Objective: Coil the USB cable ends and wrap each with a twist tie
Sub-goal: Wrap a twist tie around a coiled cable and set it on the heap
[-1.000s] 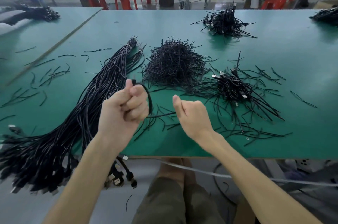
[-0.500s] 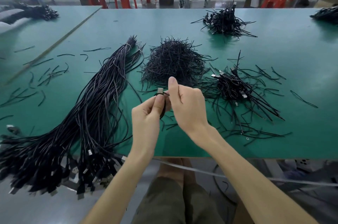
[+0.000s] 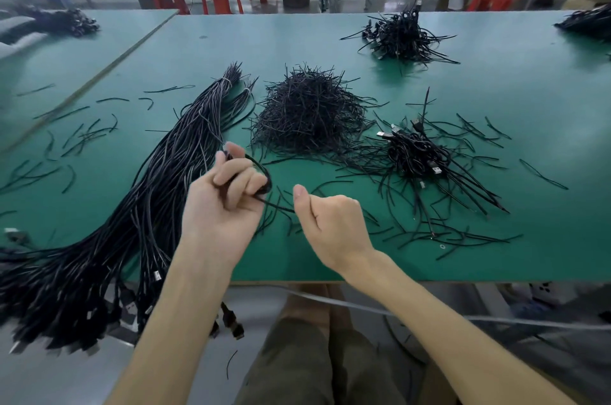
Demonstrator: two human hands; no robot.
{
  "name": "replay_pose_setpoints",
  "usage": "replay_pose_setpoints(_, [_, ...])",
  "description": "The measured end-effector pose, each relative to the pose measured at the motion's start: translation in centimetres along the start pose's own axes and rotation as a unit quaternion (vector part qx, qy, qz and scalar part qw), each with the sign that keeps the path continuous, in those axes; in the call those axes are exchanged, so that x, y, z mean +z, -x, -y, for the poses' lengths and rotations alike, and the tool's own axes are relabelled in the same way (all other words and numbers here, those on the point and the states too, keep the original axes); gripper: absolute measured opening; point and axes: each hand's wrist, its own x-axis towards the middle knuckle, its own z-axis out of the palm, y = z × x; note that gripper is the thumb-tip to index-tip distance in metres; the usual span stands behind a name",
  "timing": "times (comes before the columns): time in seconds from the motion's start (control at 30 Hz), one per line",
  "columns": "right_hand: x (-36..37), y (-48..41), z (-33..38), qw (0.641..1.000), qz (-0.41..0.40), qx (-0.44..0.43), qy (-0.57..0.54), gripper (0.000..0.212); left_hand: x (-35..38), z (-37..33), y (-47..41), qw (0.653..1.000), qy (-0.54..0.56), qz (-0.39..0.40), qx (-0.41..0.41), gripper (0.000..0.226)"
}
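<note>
Now the left hand (image 3: 228,203) curls its grip round the cable loop (image 3: 264,171) to hold its shape; the right hand (image 3: 332,222), at three o'clock, pinches the tail (image 3: 279,205) taut.

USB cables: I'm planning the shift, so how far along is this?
Done: a small pile of tied coils. In hand: left hand grips a cable loop; right hand pinches its tail. Left: the big uncoiled bundle, so mostly unfinished.

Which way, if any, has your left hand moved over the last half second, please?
Yes: the left hand has shifted left, from below the twist-tie pile toward the cable bundle.
</note>
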Motion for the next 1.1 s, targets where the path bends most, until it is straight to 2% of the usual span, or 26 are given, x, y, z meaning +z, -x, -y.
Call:
replay_pose_setpoints(0.13, [-1.1,-0.3,-2.2,0.999,0.032,0.020,0.038,0.061,0.0,-1.2,0.6,0.986,-0.146,0.080,0.004,0.040])
replay_pose_setpoints(0.27, [-1.7,-1.2,-3.0,0.997,0.040,0.062,0.038,0.063,-0.3,-0.5,0.3,0.974,-0.209,0.079,0.026,0.043])
replay_pose_setpoints(0.37, [-2.1,-1.6,-2.6,0.989,0.061,0.110,-0.075,0.061,-0.8,0.3,-0.2,0.967,-0.242,0.078,0.036,0.041])
replay_pose_setpoints(0.43, [-2.6,-2.1,-1.7,0.975,0.096,0.125,-0.160,0.052,-1.2,1.0,-0.5,0.959,-0.269,0.080,0.038,0.038])
replay_pose_setpoints(0.5, [-2.9,-2.7,-0.6,0.959,0.134,0.126,-0.217,0.045,-1.5,1.9,-0.6,0.957,-0.278,0.074,0.034,0.037])
replay_pose_setpoints(0.6, [-2.9,-3.3,0.5,0.937,0.204,0.127,-0.254,0.071,-1.7,3.3,-0.7,0.967,-0.251,0.044,0.027,0.036])
replay_pose_setpoints(0.7, [-2.7,-3.3,1.0,0.935,0.231,0.121,-0.241,0.082,-1.9,4.2,-0.8,0.973,-0.230,0.019,0.013,0.032])
replay_pose_setpoints(0.87, [-2.6,-2.6,0.4,0.911,0.271,0.144,-0.277,0.085,-2.5,4.6,-0.5,0.970,-0.245,0.009,-0.007,0.029])
replay_pose_setpoints(1.03, [-2.5,-2.2,0.0,0.924,0.282,0.127,-0.223,0.077,-2.9,5.4,-0.1,0.965,-0.260,0.020,-0.007,0.031])
replay_pose_setpoints(1.1, [-2.6,-2.2,-0.5,0.920,0.279,0.137,-0.239,0.072,-3.2,5.5,-0.1,0.967,-0.252,0.033,-0.007,0.034])
